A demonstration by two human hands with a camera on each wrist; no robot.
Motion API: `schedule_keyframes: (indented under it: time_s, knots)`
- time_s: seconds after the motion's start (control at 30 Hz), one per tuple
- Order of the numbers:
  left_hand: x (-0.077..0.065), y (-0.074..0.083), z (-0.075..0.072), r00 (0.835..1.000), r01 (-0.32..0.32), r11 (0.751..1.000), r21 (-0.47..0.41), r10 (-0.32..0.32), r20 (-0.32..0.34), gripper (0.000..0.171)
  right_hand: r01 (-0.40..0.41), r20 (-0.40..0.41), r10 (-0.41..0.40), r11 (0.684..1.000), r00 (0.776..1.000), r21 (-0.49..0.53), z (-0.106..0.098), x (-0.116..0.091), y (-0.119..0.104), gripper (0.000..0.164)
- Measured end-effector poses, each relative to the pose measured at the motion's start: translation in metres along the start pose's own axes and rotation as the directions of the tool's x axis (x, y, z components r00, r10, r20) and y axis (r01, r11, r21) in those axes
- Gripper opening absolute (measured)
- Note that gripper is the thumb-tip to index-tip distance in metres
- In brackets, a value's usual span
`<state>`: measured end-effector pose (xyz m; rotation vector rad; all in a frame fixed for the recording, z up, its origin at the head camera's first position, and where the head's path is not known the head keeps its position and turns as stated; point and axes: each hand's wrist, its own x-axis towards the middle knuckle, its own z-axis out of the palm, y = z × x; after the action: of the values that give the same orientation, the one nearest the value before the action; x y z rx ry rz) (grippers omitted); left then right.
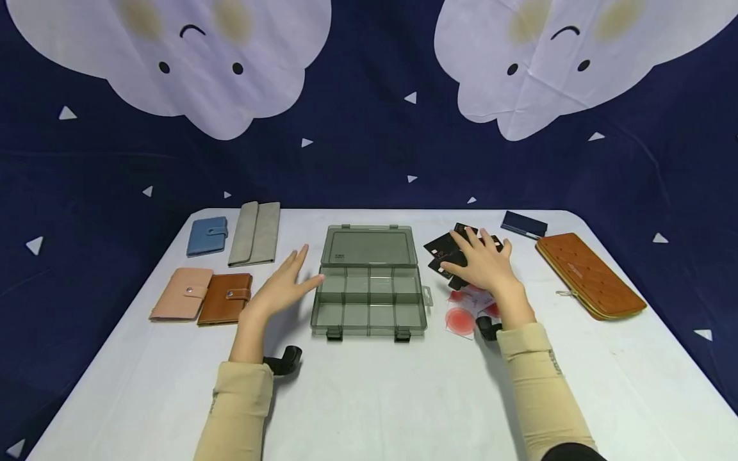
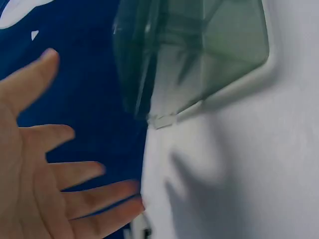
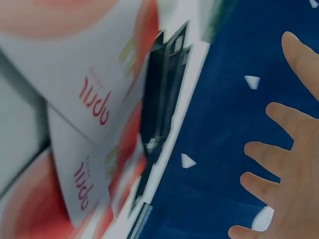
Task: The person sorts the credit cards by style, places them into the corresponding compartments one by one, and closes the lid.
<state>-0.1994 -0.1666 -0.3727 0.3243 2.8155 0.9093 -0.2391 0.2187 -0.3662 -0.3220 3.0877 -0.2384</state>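
Observation:
Fingers spread, my left hand [image 1: 280,289] hovers just left of a translucent grey-green plastic box [image 1: 369,298]. The box lies with its lid [image 1: 369,246] folded back, and its compartments show bare. In the left wrist view the left hand [image 2: 60,174] holds nothing. My right hand [image 1: 487,262] is spread over a loose pile of black cards [image 1: 442,245], partly hiding them. The right wrist view shows that hand [image 3: 289,164] with straight fingers, apart from the cards. Nearer the wrist lie white-and-red cards [image 1: 460,320], partly overlapped by the black ones.
To the left lie a blue wallet [image 1: 207,235], a grey folding wallet [image 1: 255,234], a pink wallet [image 1: 182,293] and a brown wallet [image 1: 225,298]. On the right are a dark blue card holder [image 1: 523,225] and a brown zip wallet [image 1: 590,275]. A navy curtain [image 1: 369,160] hangs behind the table.

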Motion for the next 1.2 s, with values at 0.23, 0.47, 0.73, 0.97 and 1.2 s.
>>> schedule_keyframes:
  time_s: [0.23, 0.47, 0.73, 0.97, 1.2]
  knots:
    - [0.01, -0.012, 0.014, 0.973, 0.158, 0.892, -0.423, -0.066, 0.223, 0.075, -0.045, 0.106, 0.042, 0.999, 0.994, 0.019, 0.009, 0.036, 0.007, 0.071]
    - [0.01, -0.015, 0.018, 0.964, 0.193, 0.789, -0.583, -0.041, 0.264, 0.08, -0.142, 0.18, 0.125, 0.986, 0.976, 0.086, 0.021, 0.061, 0.008, 0.071]
    - [0.011, -0.021, 0.02, 0.96, 0.207, 0.749, -0.63, -0.03, 0.28, 0.082, -0.212, 0.243, 0.179, 0.97, 0.953, 0.119, 0.02, 0.072, 0.004, 0.083]
    - [0.012, -0.027, 0.024, 0.955, 0.221, 0.732, -0.644, -0.029, 0.295, 0.081, -0.265, 0.157, 0.235, 0.939, 0.959, 0.217, 0.019, 0.079, 0.01, 0.088]
    - [0.011, -0.028, 0.024, 0.954, 0.232, 0.716, -0.659, -0.036, 0.297, 0.08, -0.186, -0.054, 0.259, 0.809, 0.964, 0.558, 0.091, 0.148, 0.089, 0.043]
